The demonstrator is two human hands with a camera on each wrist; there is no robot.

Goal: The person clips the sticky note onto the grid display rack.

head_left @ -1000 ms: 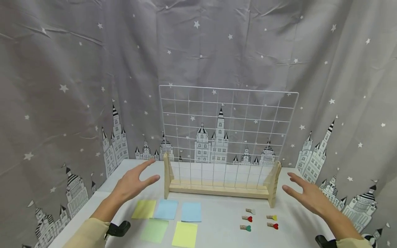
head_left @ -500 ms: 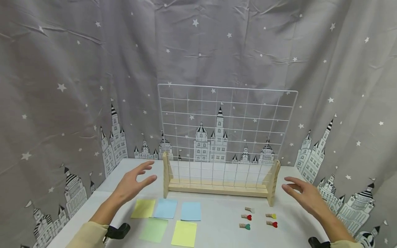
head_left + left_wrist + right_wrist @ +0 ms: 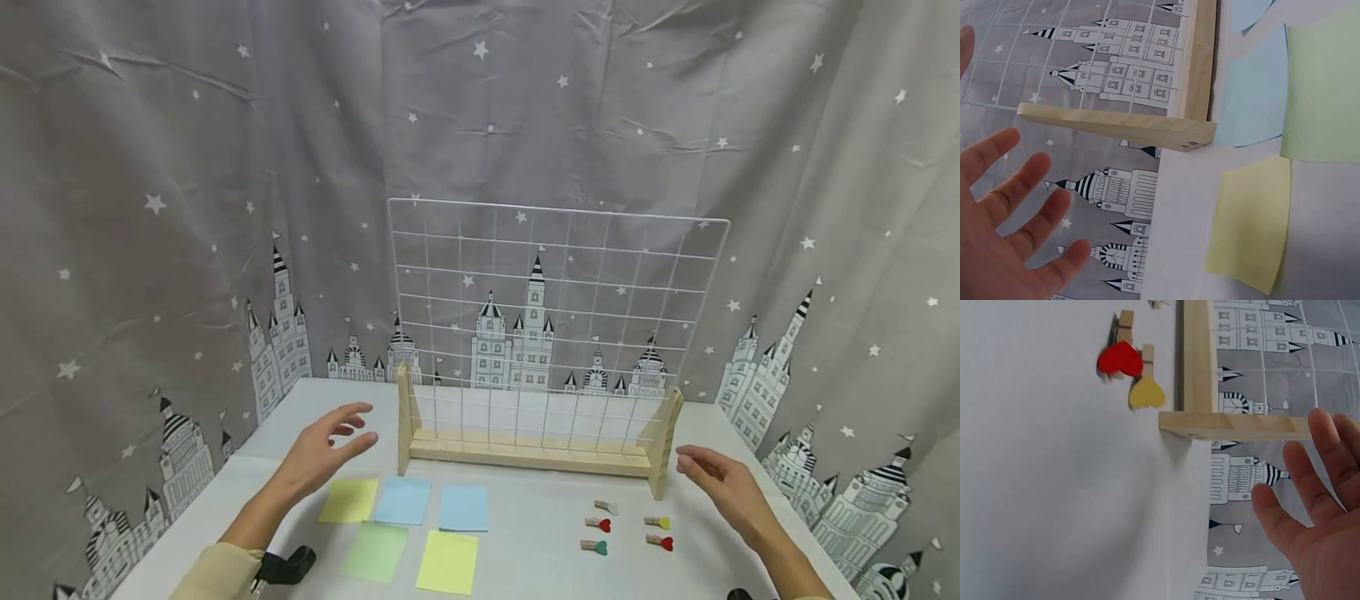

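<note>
My left hand [image 3: 318, 450] hovers over the table left of the wire grid rack, fingers loosely bent and holding nothing. Beneath it lie sticky notes: a dark yellow one [image 3: 348, 501], two blue ones [image 3: 402, 501] [image 3: 463, 508], a green one [image 3: 375, 552] and a bright yellow one [image 3: 447, 562]. My right hand [image 3: 723, 492], also holding nothing, is in the air right of the rack. Nearest to it are a yellow heart clothespin [image 3: 657, 522] and a red heart clothespin [image 3: 660, 542]. Further left lie a white one [image 3: 606, 507], another red one [image 3: 598, 524] and a green one [image 3: 594, 547].
A white wire grid [image 3: 555, 292] stands upright in a wooden base [image 3: 525, 455] at the table's back. The white table [image 3: 540, 533] meets a grey curtain [image 3: 480, 100] printed with stars and castles.
Both hands' fingers have relaxed and bent a little. My right hand has moved slightly down and left; my left has lowered a little. Notes and clothespins stay put.
</note>
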